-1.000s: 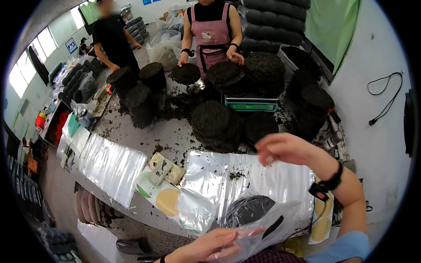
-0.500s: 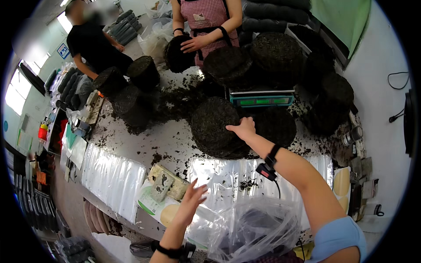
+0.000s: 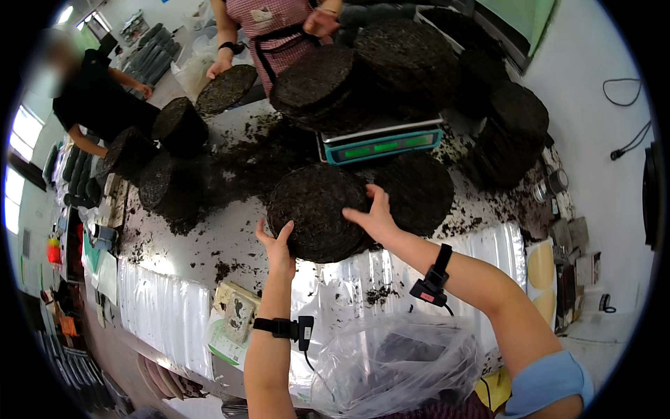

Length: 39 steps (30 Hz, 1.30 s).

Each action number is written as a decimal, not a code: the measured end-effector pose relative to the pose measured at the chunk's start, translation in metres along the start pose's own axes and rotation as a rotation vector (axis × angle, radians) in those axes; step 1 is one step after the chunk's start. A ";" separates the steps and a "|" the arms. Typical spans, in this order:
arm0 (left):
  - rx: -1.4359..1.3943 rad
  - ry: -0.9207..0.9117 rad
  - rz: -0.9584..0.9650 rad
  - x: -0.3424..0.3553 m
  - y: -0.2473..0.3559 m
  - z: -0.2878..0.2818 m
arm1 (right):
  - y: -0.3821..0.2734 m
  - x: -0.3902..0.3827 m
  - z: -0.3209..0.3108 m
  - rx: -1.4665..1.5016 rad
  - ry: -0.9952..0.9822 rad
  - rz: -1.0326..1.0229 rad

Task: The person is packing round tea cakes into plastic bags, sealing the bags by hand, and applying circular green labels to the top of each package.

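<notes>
A pile of dark, rough-surfaced round cakes (image 3: 315, 199), resembling dried seaweed, sits at the middle of the table. My left hand (image 3: 279, 253) grips its near left edge, thumb over the top and fingers round the side. On the right edge, my right hand (image 3: 377, 218) holds it with the thumb on the upper face. Beside my right hand lies another pile of dark round cakes (image 3: 417, 192). Just behind stands a teal digital scale (image 3: 384, 146) carrying tall piles of cakes (image 3: 408, 59). The undersides of the held cakes are hidden.
Clear plastic bags (image 3: 164, 307) lie flat along the front edge, with a crumpled plastic bag (image 3: 401, 356) before me. Loose dark flakes (image 3: 251, 164) litter the table. Across it, a co-worker in a checked apron (image 3: 276, 31) holds a thin round cake (image 3: 227, 89); another person (image 3: 98, 98) stands far left.
My left hand has moved up from the open air onto the pile's left edge. My right hand stays on its right edge. The apron-wearing co-worker's cake has shifted left, now in one hand.
</notes>
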<state>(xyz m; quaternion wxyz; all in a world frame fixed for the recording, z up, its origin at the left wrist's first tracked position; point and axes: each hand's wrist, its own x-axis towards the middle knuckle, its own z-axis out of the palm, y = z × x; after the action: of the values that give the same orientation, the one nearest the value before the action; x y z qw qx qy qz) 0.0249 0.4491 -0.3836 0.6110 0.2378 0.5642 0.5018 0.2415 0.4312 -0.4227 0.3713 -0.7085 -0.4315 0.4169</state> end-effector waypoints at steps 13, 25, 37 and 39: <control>-0.053 -0.123 -0.208 0.032 -0.029 -0.016 | -0.022 0.017 -0.009 0.543 -0.250 0.319; 0.273 -0.613 -0.571 -0.130 0.053 -0.052 | -0.051 -0.049 -0.104 1.071 -0.253 0.220; 0.536 -0.665 -0.417 -0.266 0.110 -0.058 | -0.015 -0.048 -0.068 1.010 -0.167 0.170; 0.558 -0.590 -0.478 -0.274 0.108 -0.085 | -0.022 -0.059 -0.059 0.541 0.157 0.332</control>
<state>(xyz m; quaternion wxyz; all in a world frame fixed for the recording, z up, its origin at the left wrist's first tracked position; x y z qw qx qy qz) -0.0524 0.2254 -0.1887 0.7564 0.3890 0.5186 0.0874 0.2725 0.3742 -0.3650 0.5053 -0.6748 -0.1539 0.5154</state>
